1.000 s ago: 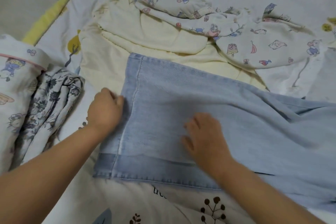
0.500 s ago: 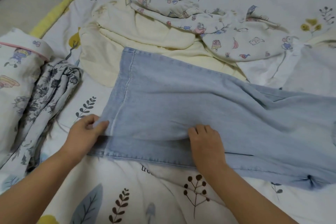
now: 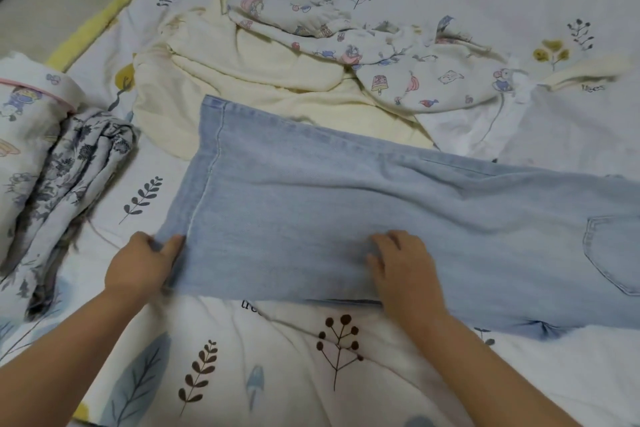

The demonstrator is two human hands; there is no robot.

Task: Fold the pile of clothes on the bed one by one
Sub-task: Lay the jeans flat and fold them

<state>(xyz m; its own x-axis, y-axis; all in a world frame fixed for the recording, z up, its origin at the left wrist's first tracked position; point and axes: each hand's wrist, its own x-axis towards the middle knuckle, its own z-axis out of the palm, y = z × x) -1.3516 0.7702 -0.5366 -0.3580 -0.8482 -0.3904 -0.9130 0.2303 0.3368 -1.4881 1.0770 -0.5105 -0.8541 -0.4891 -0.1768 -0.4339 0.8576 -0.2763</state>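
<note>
The left hand (image 3: 140, 265) pinches the near corner of the hem of the pale blue jeans (image 3: 346, 211), thumb on top and fingers curled under the cloth, while the right hand (image 3: 403, 267) grips the near edge of the same leg with bent fingers. The denim lies flat and smooth across the leaf-printed bed (image 3: 277, 374), one pocket showing at the right. Beyond it lie a soft cream garment (image 3: 242, 73) and cartoon-print pyjamas (image 3: 433, 80), with a crumpled floral garment (image 3: 76, 163) at the left.
</note>
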